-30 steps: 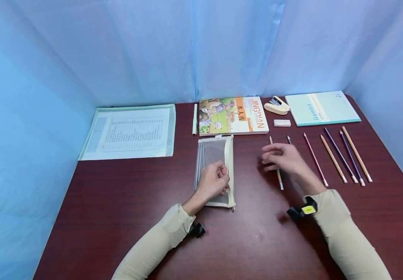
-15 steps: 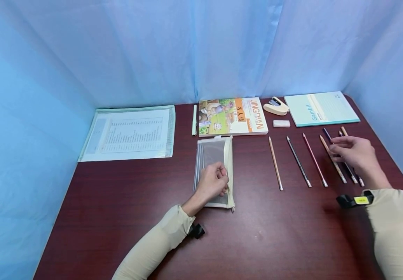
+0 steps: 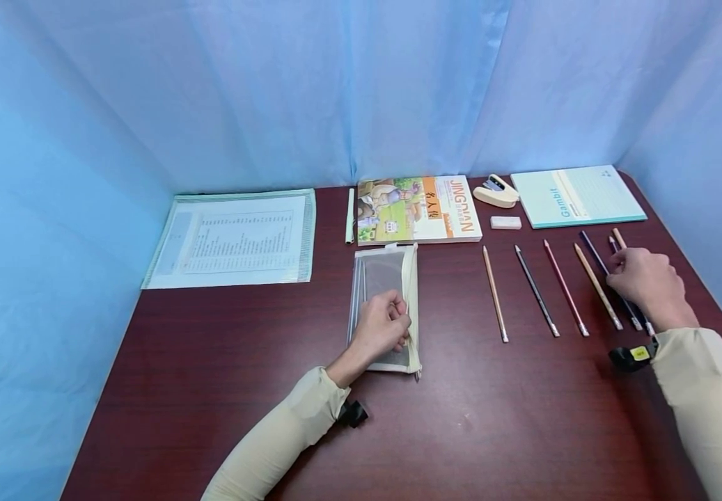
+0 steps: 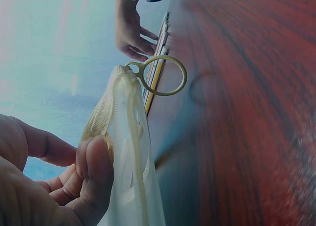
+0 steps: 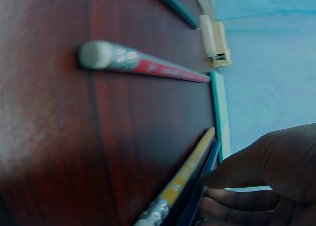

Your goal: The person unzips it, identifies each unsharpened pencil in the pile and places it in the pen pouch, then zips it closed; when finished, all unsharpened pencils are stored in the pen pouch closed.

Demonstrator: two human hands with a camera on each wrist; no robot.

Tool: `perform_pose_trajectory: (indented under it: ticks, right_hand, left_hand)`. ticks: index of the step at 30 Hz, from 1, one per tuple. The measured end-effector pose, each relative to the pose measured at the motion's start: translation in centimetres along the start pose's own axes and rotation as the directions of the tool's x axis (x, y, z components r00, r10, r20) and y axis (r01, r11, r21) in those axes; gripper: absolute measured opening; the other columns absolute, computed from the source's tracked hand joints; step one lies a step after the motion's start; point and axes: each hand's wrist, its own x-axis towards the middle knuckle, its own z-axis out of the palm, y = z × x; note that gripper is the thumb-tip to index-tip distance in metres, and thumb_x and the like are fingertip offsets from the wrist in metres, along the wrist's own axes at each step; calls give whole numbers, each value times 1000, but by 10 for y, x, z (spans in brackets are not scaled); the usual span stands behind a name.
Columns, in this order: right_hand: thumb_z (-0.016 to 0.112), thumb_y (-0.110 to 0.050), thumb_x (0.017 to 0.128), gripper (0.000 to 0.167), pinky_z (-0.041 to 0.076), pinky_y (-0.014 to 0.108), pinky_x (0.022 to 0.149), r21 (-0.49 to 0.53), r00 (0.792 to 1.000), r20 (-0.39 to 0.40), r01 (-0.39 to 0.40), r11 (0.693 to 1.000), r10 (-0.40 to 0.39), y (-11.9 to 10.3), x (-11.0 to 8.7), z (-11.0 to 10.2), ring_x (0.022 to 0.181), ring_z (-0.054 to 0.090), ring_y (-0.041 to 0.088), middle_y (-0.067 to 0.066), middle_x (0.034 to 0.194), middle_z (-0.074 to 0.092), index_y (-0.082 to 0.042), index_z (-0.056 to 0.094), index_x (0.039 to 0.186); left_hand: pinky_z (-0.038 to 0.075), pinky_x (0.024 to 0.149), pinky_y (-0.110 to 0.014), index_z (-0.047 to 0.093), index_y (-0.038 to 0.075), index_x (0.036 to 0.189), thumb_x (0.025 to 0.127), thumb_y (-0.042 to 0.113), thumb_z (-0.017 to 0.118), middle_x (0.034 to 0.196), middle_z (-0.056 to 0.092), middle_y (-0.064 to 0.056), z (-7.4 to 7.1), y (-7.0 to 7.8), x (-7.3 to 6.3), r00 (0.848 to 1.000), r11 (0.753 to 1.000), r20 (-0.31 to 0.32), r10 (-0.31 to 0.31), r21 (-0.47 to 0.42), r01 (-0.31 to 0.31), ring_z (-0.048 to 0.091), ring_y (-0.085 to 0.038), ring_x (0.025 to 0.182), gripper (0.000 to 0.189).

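A see-through mesh pencil pouch [image 3: 382,268] with a cream zip edge lies upright before me. My left hand [image 3: 382,323] pinches that edge between thumb and curled fingers; the left wrist view shows the pouch edge [image 4: 96,119] between them, with a ring pull [image 4: 183,77] at its end. At the right, my right hand [image 3: 645,285] is low over the rightmost pencils. Its fingertips [image 5: 212,206] reach a dark blue pencil [image 5: 200,186], next to a yellow pencil [image 5: 182,179]. Parts of the two rightmost pencils are hidden under this hand.
More pencils lie in a row: a tan one [image 3: 494,292], a black one [image 3: 536,289] and a red one [image 3: 565,285]. Behind are a book [image 3: 417,209], a stapler [image 3: 496,193], an eraser [image 3: 505,223], a notebook [image 3: 605,195] and a pen [image 3: 350,216]. A document pouch [image 3: 235,240] lies left.
My right hand has moved right, from over the tan and black pencils to the rightmost ones, and lowered onto them. The left hand and pouch stay put.
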Motion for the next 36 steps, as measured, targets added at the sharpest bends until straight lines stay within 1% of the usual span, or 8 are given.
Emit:
perform_pose_trajectory:
  ticks: [15, 19, 23, 25, 28, 30, 33, 36]
  right_hand:
    - [69, -15, 78, 55, 46, 41, 47, -23, 1000, 0, 17, 1000, -17, -13, -4, -16, 69, 56, 40, 36, 94, 60, 14, 53, 121]
    - [69, -16, 80, 50, 44, 37, 57, 49, 999, 1, 33, 998, -33, -16, -9, -22, 64, 58, 25, 24, 83, 68, 14, 57, 118]
    - [65, -14, 87, 52, 60, 36, 67, 287, 994, 106, -10, 958, -21, -22, -14, -19, 59, 67, 11, -4, 70, 70, 14, 50, 129]
    - [62, -11, 91, 51, 65, 33, 61, 440, 986, 167, -54, 896, -22, -26, -16, -13, 62, 69, 7, -19, 72, 66, 12, 45, 133]
    - [59, -6, 95, 31, 66, 30, 62, 665, 973, 217, -87, 742, -79, -33, -17, -2, 67, 69, 3, -23, 75, 66, 0, 51, 124]
    - [56, -2, 97, 19, 65, 28, 61, 792, 962, 231, -100, 602, -144, -37, -18, 7, 71, 70, 3, -17, 78, 71, -11, 57, 113]
    - [51, 3, 98, 28, 65, 28, 61, 907, 940, 243, -132, 399, -241, -47, -21, 21, 75, 74, 8, -6, 83, 76, -21, 63, 102]
    - [48, 4, 99, 33, 66, 29, 64, 938, 910, 259, -156, 310, -324, -63, -25, 33, 80, 75, 10, -2, 88, 76, -23, 66, 104]
  left_hand:
    - [58, 40, -38, 53, 4, 79, 83, -5, 50, 56, 58, -4, 0, 0, -1, 1000, 1000, -5, -1, 11, 1, 54, -11, 40, 10]
    - [59, 41, -39, 53, 4, 79, 82, -5, 50, 57, 57, -4, 0, 0, -1, 1000, 1000, -7, 0, 15, 0, 54, -11, 40, 10]
    - [59, 42, -40, 53, 4, 79, 83, -5, 50, 57, 58, -4, -1, 0, -1, 1000, 1000, -5, -4, 15, 4, 55, -11, 40, 10]
    - [59, 42, -41, 53, 4, 79, 83, -5, 50, 57, 57, -4, -1, 0, -2, 1000, 1000, -6, -4, 14, 5, 55, -11, 40, 10]
    - [59, 41, -40, 53, 3, 79, 82, -6, 50, 57, 57, -4, 0, 0, -1, 1000, 1000, -7, -6, 11, 6, 54, -11, 40, 10]
    - [59, 41, -40, 53, 3, 79, 83, -6, 51, 57, 58, -5, 0, 1, -1, 1000, 1000, -6, -7, 10, 7, 54, -11, 40, 10]
    - [58, 41, -39, 53, 3, 80, 83, -6, 51, 59, 60, -9, 0, 1, -1, 1000, 1000, -3, -9, 5, 9, 54, -11, 41, 10]
    - [58, 40, -38, 52, 3, 80, 83, -6, 50, 60, 61, -11, 0, 2, -1, 1000, 1000, -1, -10, 1, 10, 54, -11, 41, 10]
